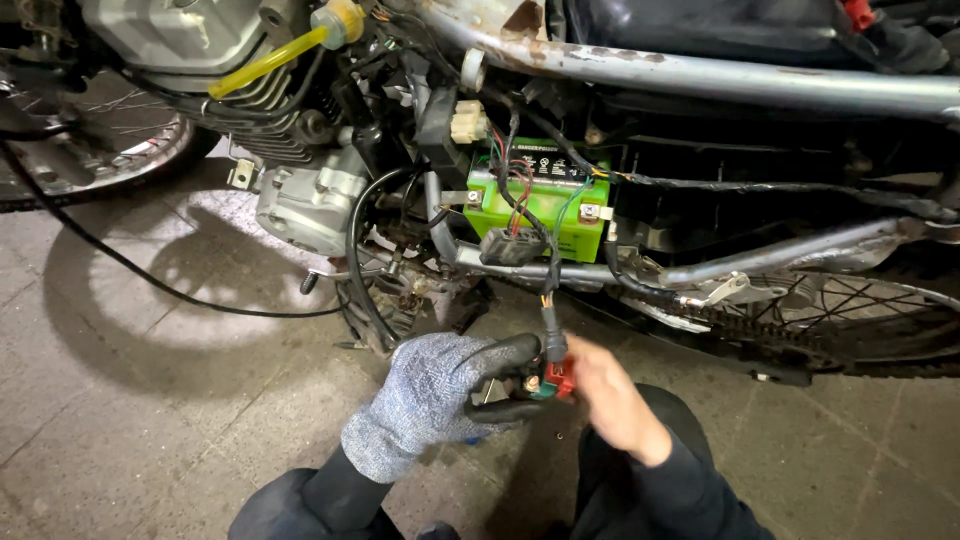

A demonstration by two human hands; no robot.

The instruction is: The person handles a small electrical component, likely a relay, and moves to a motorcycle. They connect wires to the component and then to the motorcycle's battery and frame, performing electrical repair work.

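A grey concrete floor (150, 400) of large square slabs, stained and scuffed, with thin joints running diagonally, fills the lower half of the view. Light falls from above, leaving a bright patch on the slabs at about 10 o'clock, ringed by a dark curved shadow. A thin black cable (120, 262) trails across the floor from 9 o'clock toward the centre. No walls, windows or furniture are visible; a stripped motorcycle fills the upper half from 9 to 3 o'clock.

One head camera looks down and forward from just above the hands, close to the motorcycle's green battery (540, 205), floor (150, 400) below it
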